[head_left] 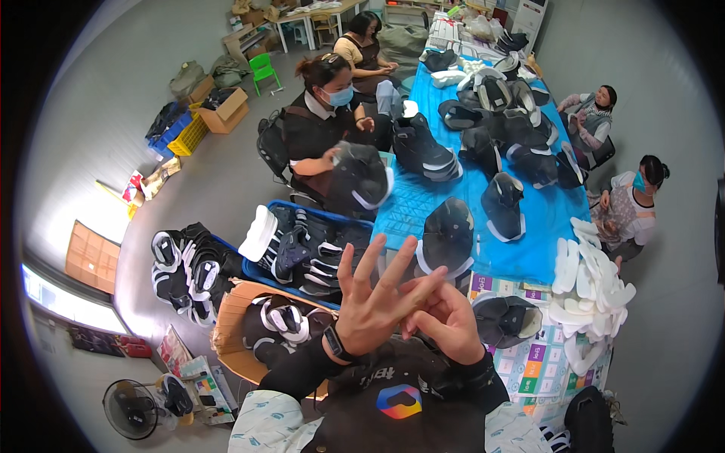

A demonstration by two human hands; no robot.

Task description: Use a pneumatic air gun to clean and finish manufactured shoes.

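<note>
My left hand point(375, 302) is raised over my apron with its fingers spread, and a dark watch point(337, 343) is on the wrist. Against its index finger side, my right hand point(451, 321) has its fingers curled in; whether anything is between them is hidden. Just beyond my hands, a black shoe upper point(445, 238) with a white edge stands at the blue-covered table's point(491, 259) near end. To the right of my right hand, another dark shoe upper point(504, 321) lies on a printed sheet point(536, 377).
A pile of white curved pieces point(589, 302) lies at the right. A blue crate point(249, 264) and a cardboard box point(226, 332) hold black and white shoe parts on my left. A co-worker point(325, 121) handles a black upper point(361, 177); several others sit along the table.
</note>
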